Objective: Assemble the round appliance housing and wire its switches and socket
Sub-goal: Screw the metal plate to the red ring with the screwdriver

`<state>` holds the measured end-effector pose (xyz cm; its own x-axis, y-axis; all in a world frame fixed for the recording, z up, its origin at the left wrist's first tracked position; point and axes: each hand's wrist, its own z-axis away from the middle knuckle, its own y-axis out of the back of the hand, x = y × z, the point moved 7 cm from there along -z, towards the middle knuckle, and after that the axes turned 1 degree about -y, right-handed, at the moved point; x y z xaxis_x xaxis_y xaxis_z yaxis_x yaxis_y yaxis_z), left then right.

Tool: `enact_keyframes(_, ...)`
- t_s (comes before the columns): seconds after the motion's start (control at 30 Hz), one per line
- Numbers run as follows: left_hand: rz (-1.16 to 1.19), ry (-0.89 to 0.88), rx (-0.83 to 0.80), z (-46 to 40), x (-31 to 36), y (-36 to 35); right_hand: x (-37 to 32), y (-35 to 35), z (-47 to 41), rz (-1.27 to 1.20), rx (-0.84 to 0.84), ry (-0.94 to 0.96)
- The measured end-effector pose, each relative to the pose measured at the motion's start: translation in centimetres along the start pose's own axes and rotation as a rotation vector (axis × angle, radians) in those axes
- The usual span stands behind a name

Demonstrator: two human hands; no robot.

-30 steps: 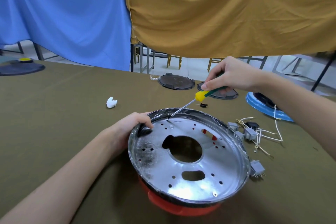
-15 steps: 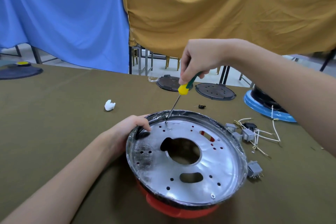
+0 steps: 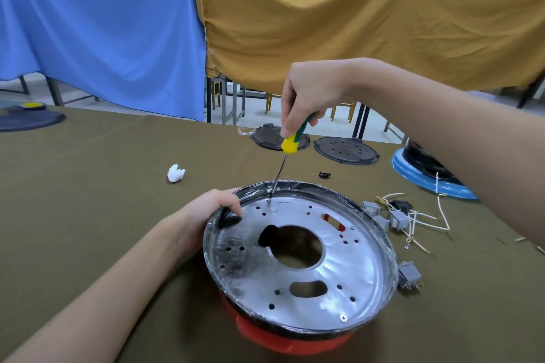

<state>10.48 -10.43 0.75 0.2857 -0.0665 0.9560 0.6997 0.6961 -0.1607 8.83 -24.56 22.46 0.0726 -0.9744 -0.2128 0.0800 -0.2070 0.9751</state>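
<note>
**Driving a screw at the far rim of the housing plate**

We see the round housing (image 3: 300,262) lying on the olive-green table cloth (image 3: 88,186), its shiny metal plate facing up and a red plastic body showing beneath the near edge. The plate has a large central opening, several smaller slots and holes, and one screw (image 3: 343,317) seated near its near-right edge.

The left hand (image 3: 206,215) grips the far-left rim of the housing, fingers curled over the edge onto the plate.

The right hand (image 3: 309,94) holds the screwdriver (image 3: 287,150) from above, fingers and thumb closed round its green-and-yellow handle. The shaft stands nearly upright, and its tip meets the plate just inside the far rim, close to the left hand's fingertips.

Just to the right of the housing lie grey switches (image 3: 398,218) with white wires (image 3: 427,221), and one more grey switch (image 3: 410,275) rests beside the near-right rim. Farther back we note two dark round covers (image 3: 345,150), a blue-rimmed housing (image 3: 424,177) and a small white piece (image 3: 176,173).
</note>
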Motion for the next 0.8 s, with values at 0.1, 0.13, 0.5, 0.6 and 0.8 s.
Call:
enact_keyframes(0.1,-0.008,-0.001,0.019,-0.1,-0.1,0.2,0.5,0.0,0.3,-0.054,0.017,0.016)
enact_keyframes(0.13,-0.011,0.001,0.027,-0.1,-0.1,0.3,0.7,0.0,0.4,-0.066,0.012,0.015)
enact_keyframes(0.5,-0.027,0.002,-0.020,-0.3,-0.2,0.3,-0.7,0.1,-0.3,0.036,-0.007,-0.018)
enact_keyframes(0.6,-0.022,0.004,0.005,-0.3,-0.2,0.3,-1.4,0.0,-0.4,0.070,-0.023,-0.040)
enact_keyframes(0.8,-0.024,0.007,0.032,-0.3,-0.2,0.5,-2.4,0.1,-0.3,0.156,0.003,-0.078)
